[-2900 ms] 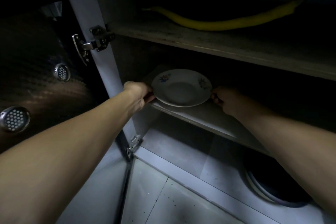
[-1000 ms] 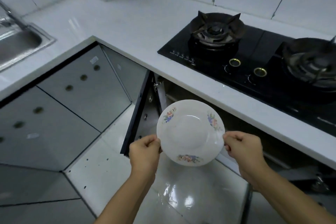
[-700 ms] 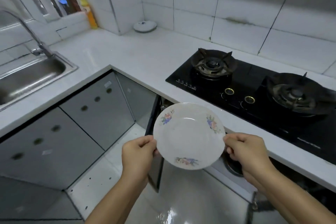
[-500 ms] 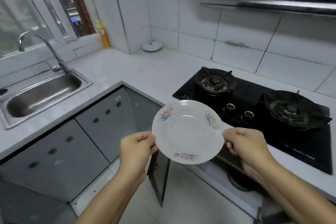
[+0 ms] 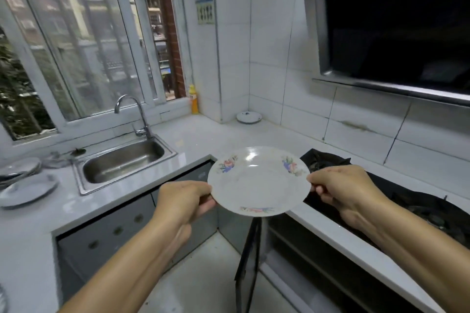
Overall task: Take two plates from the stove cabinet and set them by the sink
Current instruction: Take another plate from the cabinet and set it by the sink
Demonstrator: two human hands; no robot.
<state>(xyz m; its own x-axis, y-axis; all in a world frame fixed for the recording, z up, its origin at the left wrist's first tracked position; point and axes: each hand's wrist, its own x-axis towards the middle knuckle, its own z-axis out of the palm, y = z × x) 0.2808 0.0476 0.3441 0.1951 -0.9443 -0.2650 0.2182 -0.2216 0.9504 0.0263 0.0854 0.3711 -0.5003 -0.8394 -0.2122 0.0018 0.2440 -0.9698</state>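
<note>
Both hands, left hand and right hand, pinch opposite rims of the floral plate mid-frame. Looks stiff, glazed, probably slick and breakable, so rim holds seem right.

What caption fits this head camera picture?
Both hands hold a flowered plate above the open cabinet door.

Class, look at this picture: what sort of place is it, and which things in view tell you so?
Most likely a home kitchen. A steel sink with a tap is set in the counter under a window, a gas stove sits on the right, and both hands hold a plate.
</note>
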